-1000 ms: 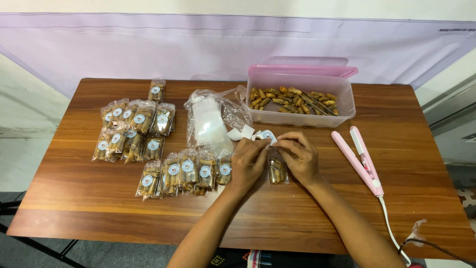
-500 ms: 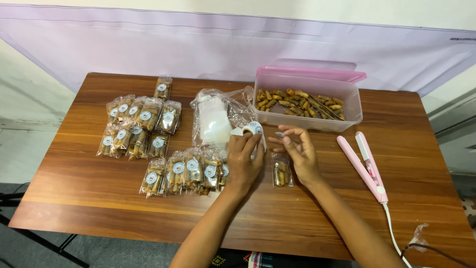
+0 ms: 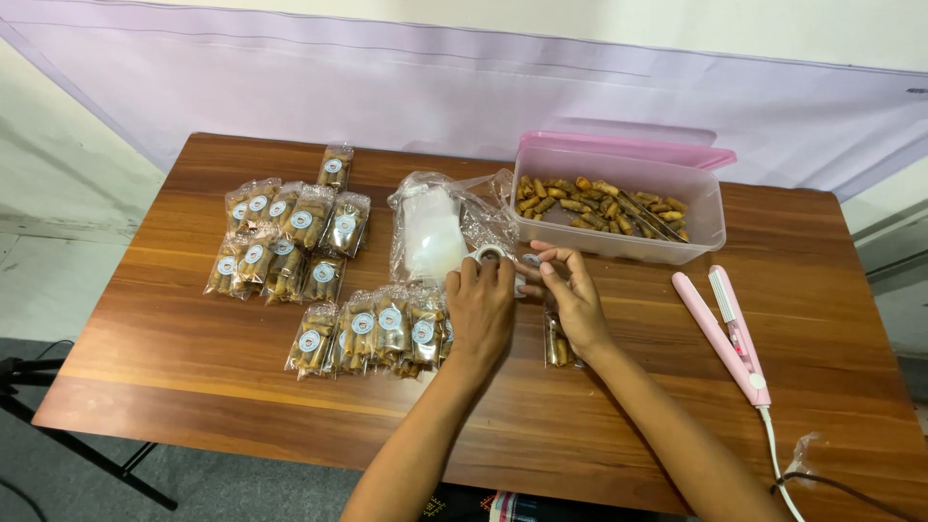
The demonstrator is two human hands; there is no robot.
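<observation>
Your left hand (image 3: 480, 307) grips a sticker roll (image 3: 489, 255); your right hand (image 3: 572, 300) pinches its end above a snack packet (image 3: 557, 341) on the table (image 3: 174, 338).

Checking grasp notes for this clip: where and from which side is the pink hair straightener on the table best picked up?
Grip the pink straightener around its joined lower end, near where the white cord leaves it, coming from above with fingers across its narrow width. It lies flat on the table, its two arms spread apart at the far end, so the closed end probably gives the firmer hold. Both hands are busy elsewhere.
</observation>
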